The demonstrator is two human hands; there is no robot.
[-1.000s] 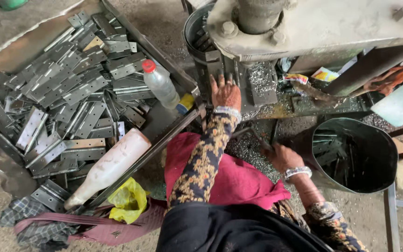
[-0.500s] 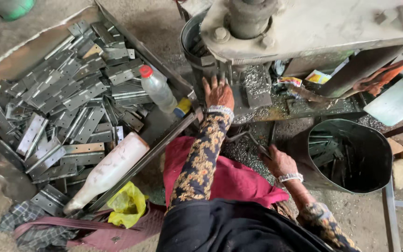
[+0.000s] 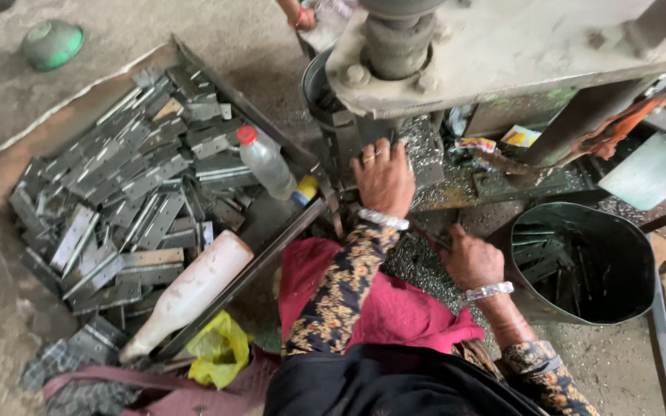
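Most hinge plates (image 3: 117, 192) lie unworked in the tray (image 3: 9, 166) at nine o'clock, few in the bucket (image 3: 580, 262) at three, while the left hand (image 3: 383, 177) presses flat at the press (image 3: 425, 46) and the right hand's (image 3: 468, 258) fingers curl, contents unseen.

Grey metal press die block (image 3: 342, 146) stands upright on the filings-strewn press bed (image 3: 456, 189).

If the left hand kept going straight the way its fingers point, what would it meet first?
The left hand points up into the press. It would likely meet the dark metal block under the machine's grey head almost at once; depth is unclear.
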